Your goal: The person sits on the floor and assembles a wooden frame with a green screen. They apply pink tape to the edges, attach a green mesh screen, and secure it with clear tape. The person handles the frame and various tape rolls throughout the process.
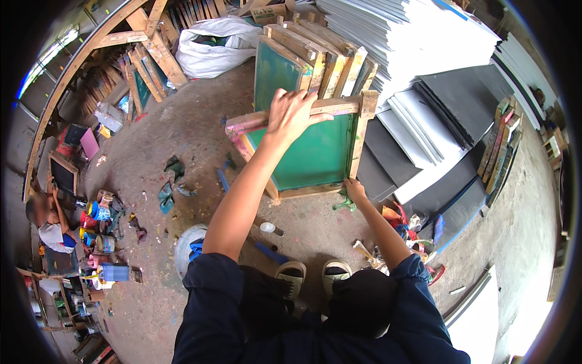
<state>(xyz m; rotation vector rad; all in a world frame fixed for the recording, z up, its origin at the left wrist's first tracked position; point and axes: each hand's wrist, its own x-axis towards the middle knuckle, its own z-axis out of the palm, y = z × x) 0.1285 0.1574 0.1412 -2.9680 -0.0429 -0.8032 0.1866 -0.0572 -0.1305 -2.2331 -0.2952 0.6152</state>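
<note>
Your left hand [291,115] lies over the top bar of the frame [312,155], a wooden frame with green mesh, and its fingers [315,118] curl down across the wood; the palm side is hidden, so you cannot see how tight the hold is. Your right hand [354,189] sits at the frame's lower right corner, fingers closed against the wood there, though their tips are tucked behind the edge and hard to make out. The frame stands tilted on the floor [182,139], its bottom edge near your sandals [312,274], and it leans just in front of a row of like frames [315,60] stacked on edge behind it. Your left forearm covers part of the mesh and the frame's left post.

To the right lie grey and white sheets [436,115], the tall pile cut off at the top edge. A white sack [212,45] rests beyond the frames. At far left a seated person [51,224] is half cut by the dark rim, with paint cans [103,236] beside them; those are too small to tell apart. Scraps near your right foot are a blur of colour.
</note>
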